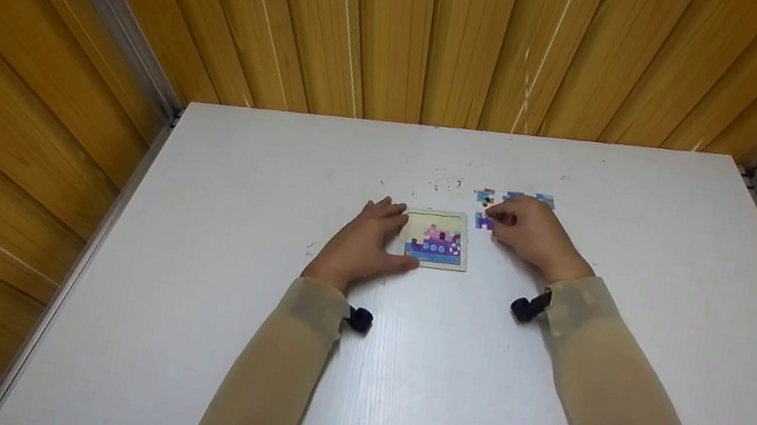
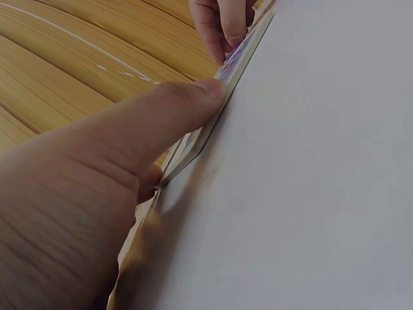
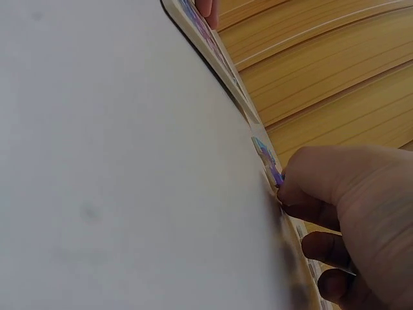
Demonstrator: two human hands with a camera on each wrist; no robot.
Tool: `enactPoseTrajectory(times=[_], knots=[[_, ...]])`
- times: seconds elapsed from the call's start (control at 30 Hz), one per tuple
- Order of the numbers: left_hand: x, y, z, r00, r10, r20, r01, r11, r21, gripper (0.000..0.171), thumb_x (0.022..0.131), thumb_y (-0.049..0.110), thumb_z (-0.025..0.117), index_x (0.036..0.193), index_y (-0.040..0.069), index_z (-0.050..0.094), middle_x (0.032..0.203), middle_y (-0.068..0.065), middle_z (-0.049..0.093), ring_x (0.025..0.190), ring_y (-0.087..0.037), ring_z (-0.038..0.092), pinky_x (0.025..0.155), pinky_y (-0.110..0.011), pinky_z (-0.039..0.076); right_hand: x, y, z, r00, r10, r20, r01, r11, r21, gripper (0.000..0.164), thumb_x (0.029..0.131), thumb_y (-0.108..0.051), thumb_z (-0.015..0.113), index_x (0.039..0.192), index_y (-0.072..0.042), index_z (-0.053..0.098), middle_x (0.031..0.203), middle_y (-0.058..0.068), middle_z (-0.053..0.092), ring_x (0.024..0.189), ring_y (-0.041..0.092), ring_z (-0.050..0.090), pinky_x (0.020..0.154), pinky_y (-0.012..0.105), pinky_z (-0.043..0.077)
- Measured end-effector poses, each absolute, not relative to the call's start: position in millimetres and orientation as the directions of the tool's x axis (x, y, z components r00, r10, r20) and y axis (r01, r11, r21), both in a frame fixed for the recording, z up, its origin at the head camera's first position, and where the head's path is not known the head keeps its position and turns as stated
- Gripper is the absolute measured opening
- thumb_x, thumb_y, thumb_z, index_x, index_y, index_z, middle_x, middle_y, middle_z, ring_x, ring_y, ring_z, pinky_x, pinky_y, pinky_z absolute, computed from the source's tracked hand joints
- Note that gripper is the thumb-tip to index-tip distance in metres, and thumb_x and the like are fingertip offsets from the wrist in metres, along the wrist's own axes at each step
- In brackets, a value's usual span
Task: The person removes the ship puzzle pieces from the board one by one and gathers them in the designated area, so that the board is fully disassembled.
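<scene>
A small square jigsaw tray [image 1: 434, 220] with a pale rim lies on the white table, partly filled with blue, purple and pink pieces along its lower part. My left hand [image 1: 367, 243] holds the tray at its left side, thumb on the near rim and fingers at the far left corner. In the left wrist view the thumb [image 2: 187, 106] presses on the rim. Just right of the tray, my right hand [image 1: 535, 233] pinches the edge of a purple and blue puzzle piece [image 1: 482, 221] between thumb and forefinger, low over the table.
Beyond the right hand lie more loose pieces: a blue and red piece [image 1: 485, 196], a blue piece [image 1: 545, 200] and one partly hidden by the fingers. Small dark marks dot the white table [image 1: 255, 223]. Wood-patterned walls [image 1: 392, 32] enclose it at the back and sides.
</scene>
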State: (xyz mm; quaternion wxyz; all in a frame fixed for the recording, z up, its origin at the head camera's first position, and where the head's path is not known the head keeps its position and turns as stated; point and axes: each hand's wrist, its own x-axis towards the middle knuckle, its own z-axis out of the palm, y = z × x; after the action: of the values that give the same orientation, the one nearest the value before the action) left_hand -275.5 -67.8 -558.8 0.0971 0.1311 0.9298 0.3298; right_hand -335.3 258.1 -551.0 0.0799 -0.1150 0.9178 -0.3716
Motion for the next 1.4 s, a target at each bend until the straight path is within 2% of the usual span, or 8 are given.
enactPoseTrajectory(times=[0.2,0.43,0.53,0.63,0.7,0.77,1.03,1.4], knots=[[-277,-68,-558,-0.945,0.312,-0.095,0.182,0.744,0.643,0.090,0.092,0.051,0.092,0.168,0.017,0.057,0.185,0.009,0.038,0.180,-0.031,0.014,0.147,-0.049,0.020,-337,259,-550,-0.962,-0.268,-0.058,-0.155,0.706,-0.691,0.035,0.105,-0.014,0.073,0.138,-0.005,0.081,0.143,0.020,0.072,0.132,0.038,0.063,0.120,0.060,0.052],[-278,-69,-558,-0.943,0.320,-0.092,0.186,0.736,0.651,0.090,0.092,0.050,0.092,0.168,0.016,0.057,0.185,0.008,0.038,0.180,-0.030,0.013,0.147,-0.048,0.019,-338,259,-549,-0.959,-0.276,-0.062,-0.162,0.715,-0.680,0.038,0.104,-0.013,0.071,0.140,-0.004,0.079,0.158,0.023,0.064,0.158,0.047,0.050,0.136,0.067,0.038],[-278,-68,-558,-0.943,0.319,-0.091,0.188,0.739,0.647,0.090,0.093,0.050,0.092,0.168,0.016,0.057,0.185,0.008,0.039,0.180,-0.030,0.014,0.147,-0.047,0.019,-339,260,-550,-0.958,-0.282,-0.049,-0.177,0.719,-0.673,0.040,0.103,-0.012,0.069,0.142,-0.005,0.079,0.154,0.023,0.066,0.148,0.044,0.057,0.131,0.065,0.044],[-277,-68,-557,-0.946,0.312,-0.092,0.184,0.746,0.640,0.091,0.092,0.051,0.092,0.168,0.016,0.057,0.185,0.008,0.039,0.180,-0.030,0.015,0.147,-0.047,0.019,-339,260,-551,-0.957,-0.289,-0.012,-0.208,0.718,-0.664,0.041,0.102,-0.009,0.067,0.141,-0.005,0.079,0.140,0.020,0.071,0.125,0.037,0.062,0.112,0.056,0.054],[-277,-67,-557,-0.947,0.306,-0.094,0.180,0.752,0.634,0.091,0.092,0.052,0.093,0.168,0.017,0.057,0.185,0.009,0.039,0.180,-0.029,0.015,0.147,-0.047,0.020,-338,258,-551,-0.956,-0.292,0.015,-0.229,0.715,-0.661,0.039,0.102,-0.009,0.067,0.139,-0.005,0.080,0.131,0.017,0.073,0.112,0.032,0.061,0.101,0.049,0.053],[-277,-67,-557,-0.949,0.301,-0.098,0.176,0.758,0.628,0.091,0.092,0.052,0.093,0.168,0.017,0.057,0.185,0.009,0.039,0.180,-0.029,0.016,0.147,-0.047,0.020,-337,256,-551,-0.959,-0.282,0.030,-0.229,0.709,-0.667,0.039,0.103,-0.010,0.067,0.139,-0.006,0.081,0.127,0.014,0.074,0.108,0.030,0.060,0.095,0.044,0.052],[-276,-68,-558,-0.948,0.299,-0.109,0.168,0.760,0.628,0.091,0.092,0.052,0.093,0.168,0.019,0.056,0.185,0.010,0.038,0.180,-0.029,0.015,0.147,-0.048,0.019,-331,240,-547,-0.962,-0.267,0.057,-0.219,0.629,-0.746,0.034,0.105,-0.010,0.069,0.137,-0.006,0.080,0.133,0.014,0.074,0.109,0.027,0.060,0.093,0.036,0.051],[-278,-68,-560,-0.945,0.315,-0.087,0.198,0.763,0.616,0.090,0.093,0.055,0.091,0.168,0.018,0.057,0.185,0.007,0.040,0.180,-0.033,0.018,0.146,-0.051,0.022,-318,215,-540,-0.946,-0.314,0.085,-0.255,0.555,-0.792,0.034,0.106,-0.010,0.073,0.139,-0.006,0.079,0.129,0.013,0.073,0.107,0.024,0.061,0.091,0.030,0.051]])
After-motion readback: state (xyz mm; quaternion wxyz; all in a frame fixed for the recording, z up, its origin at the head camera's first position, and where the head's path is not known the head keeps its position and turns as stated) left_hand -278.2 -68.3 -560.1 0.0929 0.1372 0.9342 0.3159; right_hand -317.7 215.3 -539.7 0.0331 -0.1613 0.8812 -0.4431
